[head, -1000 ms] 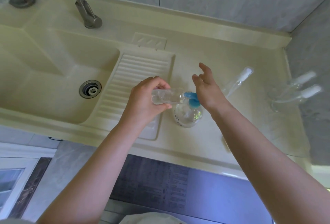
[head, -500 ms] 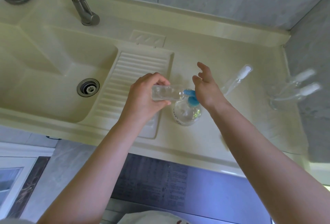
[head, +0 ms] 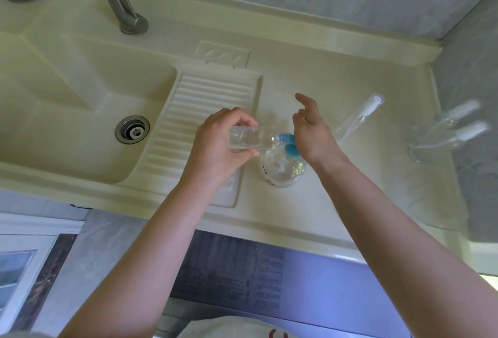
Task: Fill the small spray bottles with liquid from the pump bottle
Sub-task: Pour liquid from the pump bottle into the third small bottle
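Observation:
My left hand [head: 215, 146] grips a small clear spray bottle [head: 250, 139] without its cap and holds it level. Its mouth sits against the blue nozzle [head: 285, 138] of the pump bottle [head: 283, 170]. The pump bottle is round, clear and partly full of liquid, and it stands on the cream counter [head: 336, 197]. My right hand [head: 312, 133] rests with its palm on the blue pump head, fingers spread and raised. A capped spray bottle [head: 359, 118] with a white top lies just to the right of that hand.
Two more clear spray bottles [head: 452, 129] with white tops lie at the counter's far right by the grey wall. The ribbed washboard [head: 204, 122], sink basin [head: 80, 111] with its drain [head: 132, 129], and faucet [head: 124, 11] are to the left.
Both hands keep the same pose at the pump nozzle; only the view has shifted slightly.

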A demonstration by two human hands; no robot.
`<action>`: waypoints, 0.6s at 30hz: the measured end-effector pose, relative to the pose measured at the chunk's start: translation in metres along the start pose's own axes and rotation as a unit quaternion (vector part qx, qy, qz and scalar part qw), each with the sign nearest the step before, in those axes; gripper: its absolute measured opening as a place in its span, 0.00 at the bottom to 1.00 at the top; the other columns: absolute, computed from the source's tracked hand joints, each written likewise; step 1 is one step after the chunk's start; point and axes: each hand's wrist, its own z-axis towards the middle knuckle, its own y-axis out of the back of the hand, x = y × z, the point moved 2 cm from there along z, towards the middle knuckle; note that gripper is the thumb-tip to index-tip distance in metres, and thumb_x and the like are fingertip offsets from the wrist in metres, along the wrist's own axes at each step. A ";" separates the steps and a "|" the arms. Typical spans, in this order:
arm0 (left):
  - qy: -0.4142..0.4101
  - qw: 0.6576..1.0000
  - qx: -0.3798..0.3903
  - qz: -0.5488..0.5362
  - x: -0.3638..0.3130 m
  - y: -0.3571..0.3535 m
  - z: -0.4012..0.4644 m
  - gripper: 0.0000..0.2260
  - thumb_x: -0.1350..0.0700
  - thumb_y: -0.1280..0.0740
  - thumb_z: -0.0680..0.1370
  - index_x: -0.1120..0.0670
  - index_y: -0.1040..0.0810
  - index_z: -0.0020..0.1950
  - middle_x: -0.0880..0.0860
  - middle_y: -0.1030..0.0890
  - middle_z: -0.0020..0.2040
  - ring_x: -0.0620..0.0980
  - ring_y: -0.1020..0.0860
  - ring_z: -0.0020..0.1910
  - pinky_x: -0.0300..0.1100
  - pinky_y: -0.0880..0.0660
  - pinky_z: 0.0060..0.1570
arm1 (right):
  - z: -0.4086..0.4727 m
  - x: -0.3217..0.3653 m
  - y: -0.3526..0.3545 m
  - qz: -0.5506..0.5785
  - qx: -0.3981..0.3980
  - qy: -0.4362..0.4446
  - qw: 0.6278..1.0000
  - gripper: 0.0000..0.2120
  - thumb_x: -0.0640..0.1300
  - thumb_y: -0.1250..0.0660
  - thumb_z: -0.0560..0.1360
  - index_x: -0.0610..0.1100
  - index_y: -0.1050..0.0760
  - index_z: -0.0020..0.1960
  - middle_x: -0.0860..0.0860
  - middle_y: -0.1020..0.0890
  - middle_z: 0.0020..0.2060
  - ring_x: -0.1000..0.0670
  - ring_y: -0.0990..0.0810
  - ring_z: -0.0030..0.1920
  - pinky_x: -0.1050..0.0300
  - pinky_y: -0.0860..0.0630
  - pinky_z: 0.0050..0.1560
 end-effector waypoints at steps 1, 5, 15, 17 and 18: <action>0.002 1.000 0.000 0.000 0.000 0.000 0.000 0.20 0.60 0.19 0.62 0.52 0.20 0.50 0.46 0.19 0.48 0.45 0.21 0.49 0.42 0.26 0.53 | -0.001 -0.001 -0.001 -0.011 -0.013 0.007 1.000 0.23 0.45 0.51 0.82 0.59 0.42 0.75 0.48 0.30 0.69 0.44 0.29 0.67 0.44 0.36 0.71; 0.004 1.000 0.002 -0.003 0.000 -0.001 0.000 0.20 0.61 0.19 0.62 0.53 0.20 0.50 0.46 0.19 0.48 0.44 0.22 0.50 0.42 0.26 0.54 | 0.001 -0.003 -0.001 -0.002 -0.017 -0.002 1.000 0.23 0.47 0.50 0.82 0.59 0.42 0.76 0.48 0.31 0.70 0.44 0.32 0.69 0.43 0.39 0.73; 0.003 1.000 -0.003 -0.005 -0.001 -0.001 -0.002 0.20 0.61 0.19 0.62 0.53 0.20 0.50 0.46 0.19 0.49 0.45 0.21 0.51 0.44 0.25 0.55 | -0.005 0.003 0.001 -0.081 -0.025 0.028 0.996 0.24 0.44 0.50 0.82 0.57 0.43 0.77 0.49 0.31 0.70 0.46 0.33 0.70 0.44 0.40 0.73; 0.002 1.000 -0.004 -0.004 -0.001 -0.001 -0.002 0.20 0.61 0.19 0.62 0.53 0.20 0.51 0.46 0.19 0.49 0.45 0.21 0.51 0.43 0.26 0.56 | -0.003 0.003 0.001 -0.079 -0.023 0.023 0.996 0.24 0.45 0.49 0.82 0.57 0.43 0.77 0.49 0.30 0.70 0.46 0.33 0.70 0.44 0.40 0.73; 0.002 1.000 -0.005 -0.004 -0.001 -0.001 -0.002 0.20 0.61 0.19 0.62 0.53 0.20 0.51 0.45 0.19 0.49 0.44 0.21 0.51 0.43 0.26 0.56 | -0.001 0.002 0.002 -0.059 -0.010 0.012 0.998 0.24 0.46 0.49 0.82 0.57 0.44 0.77 0.48 0.30 0.70 0.45 0.32 0.70 0.44 0.40 0.73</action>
